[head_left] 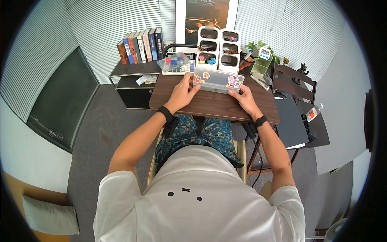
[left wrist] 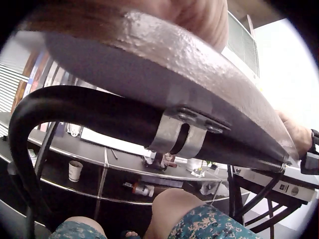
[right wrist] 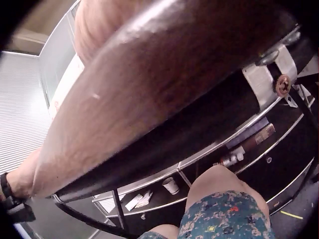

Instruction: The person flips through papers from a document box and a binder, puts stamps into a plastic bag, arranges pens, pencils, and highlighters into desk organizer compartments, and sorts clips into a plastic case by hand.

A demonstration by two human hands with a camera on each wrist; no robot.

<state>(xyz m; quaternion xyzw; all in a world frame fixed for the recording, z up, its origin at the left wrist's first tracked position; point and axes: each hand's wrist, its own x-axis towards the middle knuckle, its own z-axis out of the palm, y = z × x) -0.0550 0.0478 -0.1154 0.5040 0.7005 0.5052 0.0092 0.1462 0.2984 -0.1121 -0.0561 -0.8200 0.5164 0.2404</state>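
Observation:
A translucent plastic box (head_left: 215, 85) with cartoon stickers stands on its long side near the middle of the brown desk (head_left: 209, 105). My left hand (head_left: 182, 95) grips its left end, thumb on the near face. At the opposite end my right hand (head_left: 245, 101) holds the box, its thumb also on the near side and its fingers mostly hidden behind. Both wrist views look mainly at the desk's edge and underside, so the box is out of sight there.
Just behind the box rise white organizer bins (head_left: 219, 48) with small colourful items. A calculator (head_left: 183, 67) lies at the left under clear cases. On the right are a stapler (head_left: 260, 82) and a green holder with a timer (head_left: 264, 53). Books (head_left: 141, 46) line the left shelf.

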